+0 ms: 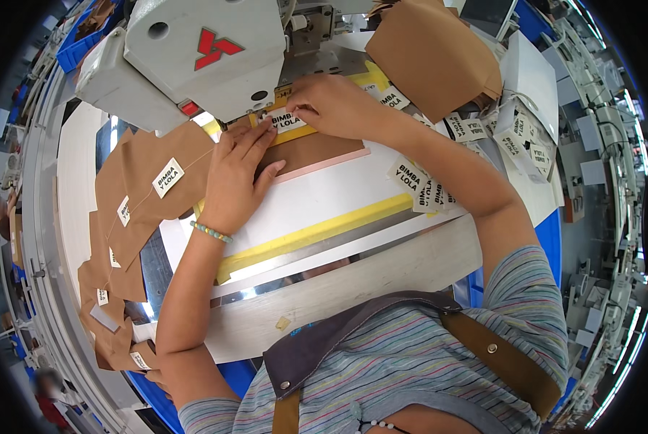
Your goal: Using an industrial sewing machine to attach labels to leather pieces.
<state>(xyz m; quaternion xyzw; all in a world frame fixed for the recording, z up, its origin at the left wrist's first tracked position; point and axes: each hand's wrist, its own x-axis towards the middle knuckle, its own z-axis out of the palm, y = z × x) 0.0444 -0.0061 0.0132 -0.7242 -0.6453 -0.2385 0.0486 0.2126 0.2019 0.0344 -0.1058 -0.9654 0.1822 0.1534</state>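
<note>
A white label with dark print [285, 120] lies in a yellow-edged frame under the head of a white sewing machine [208, 58]. My left hand [238, 173] rests with its fingers stretched out, the tips at the label's left end and on the brown fabric piece [313, 155]. My right hand [331, 107] curls over the label's right end, thumb and fingers pinched at its upper edge. Left of the machine, a chain of brown fabric pieces [132, 170] bears similar labels and hangs over the table's edge. The needle area is partly hidden.
A stack of brown fabric pieces [436, 58] stands at the back right. Beside it, a white box [523, 137] holds several labels. More loose labels [418, 181] lie near my right forearm. Yellow tape [324, 235] runs across the white work plate. Blue bins [85, 43] stand around.
</note>
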